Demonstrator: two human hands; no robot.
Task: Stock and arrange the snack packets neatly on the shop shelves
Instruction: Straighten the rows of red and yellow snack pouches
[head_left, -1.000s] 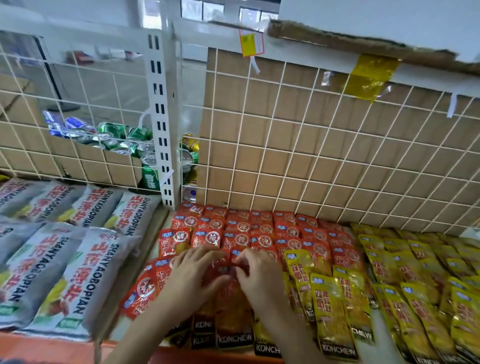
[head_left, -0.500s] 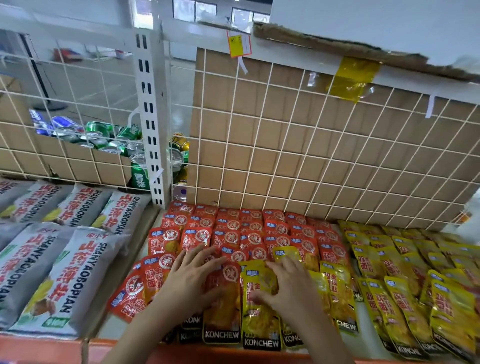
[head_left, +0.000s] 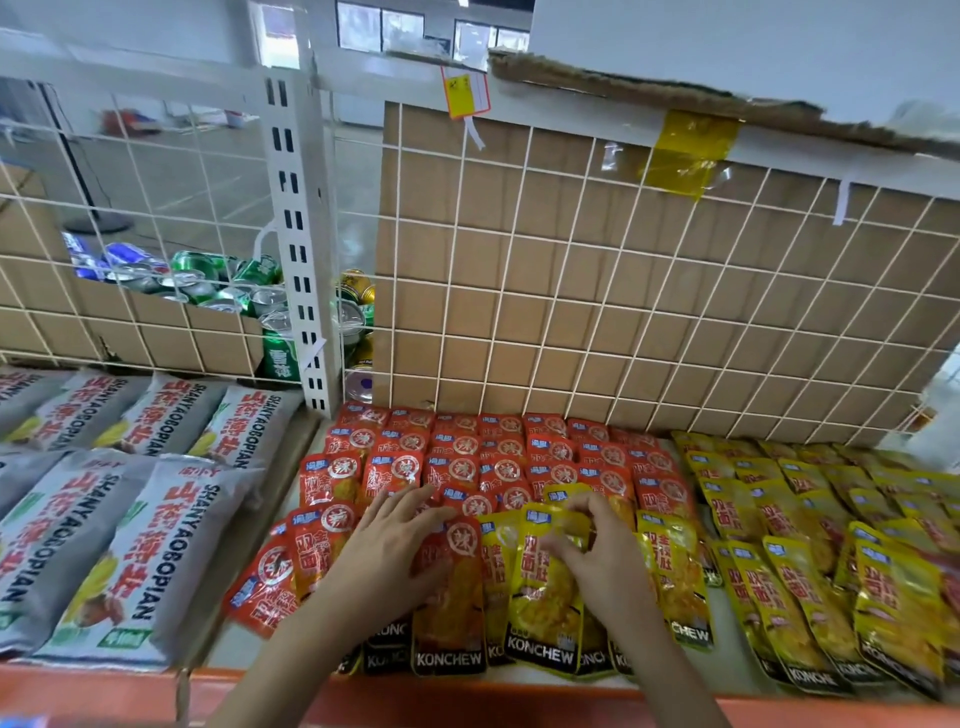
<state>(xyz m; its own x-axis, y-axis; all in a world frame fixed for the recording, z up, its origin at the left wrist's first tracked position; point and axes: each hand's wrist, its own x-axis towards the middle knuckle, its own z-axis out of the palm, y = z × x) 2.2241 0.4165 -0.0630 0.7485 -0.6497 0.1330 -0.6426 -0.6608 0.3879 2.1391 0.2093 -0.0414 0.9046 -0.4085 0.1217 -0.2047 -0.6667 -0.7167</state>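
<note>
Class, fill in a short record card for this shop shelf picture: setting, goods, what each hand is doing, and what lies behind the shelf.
Setting: shop shelf with an orange front edge
Left section: grey packets
Middle: red packets in overlapping rows
Right: yellow packets
Left hand: spread flat on red packets
Right hand: fingers pinching the top of a yellow packet
Behind: white wire grid backed with cardboard; drink cans beyond it

Open above the packets (head_left: 493, 462) at lower centre; blocked behind by wire grid (head_left: 623, 291), left by upright post (head_left: 301, 249).
</note>
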